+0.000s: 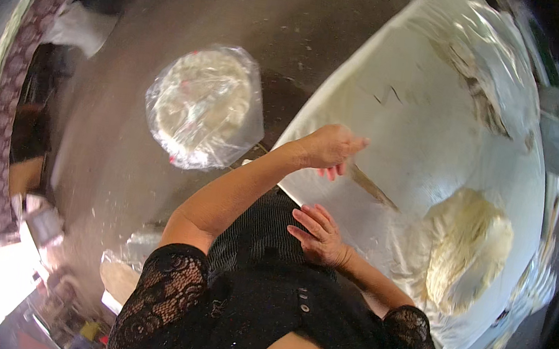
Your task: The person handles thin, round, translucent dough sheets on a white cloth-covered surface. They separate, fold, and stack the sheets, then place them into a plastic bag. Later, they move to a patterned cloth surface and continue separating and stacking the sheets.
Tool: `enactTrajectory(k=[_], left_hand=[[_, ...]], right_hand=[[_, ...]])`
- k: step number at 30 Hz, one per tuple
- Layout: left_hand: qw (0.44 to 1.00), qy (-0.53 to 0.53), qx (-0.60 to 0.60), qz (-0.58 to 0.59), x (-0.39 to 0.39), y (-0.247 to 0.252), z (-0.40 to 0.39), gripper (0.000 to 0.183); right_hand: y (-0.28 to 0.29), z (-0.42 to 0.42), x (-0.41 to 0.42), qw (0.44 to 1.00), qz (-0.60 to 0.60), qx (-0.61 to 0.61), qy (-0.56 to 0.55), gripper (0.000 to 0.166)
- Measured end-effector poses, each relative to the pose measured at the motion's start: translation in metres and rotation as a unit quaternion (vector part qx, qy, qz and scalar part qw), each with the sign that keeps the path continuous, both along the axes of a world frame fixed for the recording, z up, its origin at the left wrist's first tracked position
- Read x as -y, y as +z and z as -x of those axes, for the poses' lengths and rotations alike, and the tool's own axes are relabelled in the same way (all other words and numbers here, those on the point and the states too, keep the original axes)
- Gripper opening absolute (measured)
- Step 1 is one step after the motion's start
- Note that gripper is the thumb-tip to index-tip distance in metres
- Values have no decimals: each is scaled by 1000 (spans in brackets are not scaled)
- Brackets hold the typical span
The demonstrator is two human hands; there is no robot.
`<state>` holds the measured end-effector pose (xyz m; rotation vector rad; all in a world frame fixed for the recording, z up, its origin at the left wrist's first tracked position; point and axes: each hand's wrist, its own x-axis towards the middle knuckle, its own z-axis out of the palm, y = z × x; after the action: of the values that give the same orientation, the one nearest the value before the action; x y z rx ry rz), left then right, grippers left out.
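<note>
My left hand [334, 147] reaches across over the near edge of a white-covered table [408, 137]. Its fingers are partly curled and slightly blurred, so whether anything thin sits between them cannot be made out. Just beyond it, a narrow brown strip [373, 188], perhaps a stick, lies on the cover. Close to my body, by the table corner, my right hand [321, 236] holds nothing and has its fingers spread. Farther right on the table rests a cream-coloured fibrous bundle [467, 253] on crumpled pale sheeting.
Left of the table, a clear plastic bag [204, 106] with whitish contents stands on the brown floor [106, 155]. Clear plastic sheeting [499, 60] covers the table's far end. Small dark pieces [392, 95] lie mid-table. A patterned padded edge [12, 92] rises at far left.
</note>
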<state>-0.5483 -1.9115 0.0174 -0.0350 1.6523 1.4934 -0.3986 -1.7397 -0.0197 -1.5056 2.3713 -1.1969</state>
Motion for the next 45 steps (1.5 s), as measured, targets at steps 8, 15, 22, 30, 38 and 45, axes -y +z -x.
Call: enactTrajectory(k=[8, 15, 22, 30, 38, 45], left_hand=[[891, 370, -135, 226, 207, -160, -102, 28], [764, 231, -231, 556, 296, -320, -150, 57], [773, 235, -367, 461, 336, -340, -100, 11], [596, 794, 88, 79, 455, -327, -269, 6], [524, 799, 281, 88, 364, -277, -360, 18], [791, 472, -266, 284, 330, -222, -280, 17]], right_hand=[[-32, -26, 92, 981, 29, 180, 60, 31], [-107, -58, 161, 939, -98, 329, -3, 34], [-152, -49, 233, 937, -92, 334, -54, 35], [-194, -1, 348, 965, -53, 251, -54, 34], [-252, 19, 452, 936, -167, 230, 207, 33], [-267, -38, 407, 882, -335, 225, 241, 24]])
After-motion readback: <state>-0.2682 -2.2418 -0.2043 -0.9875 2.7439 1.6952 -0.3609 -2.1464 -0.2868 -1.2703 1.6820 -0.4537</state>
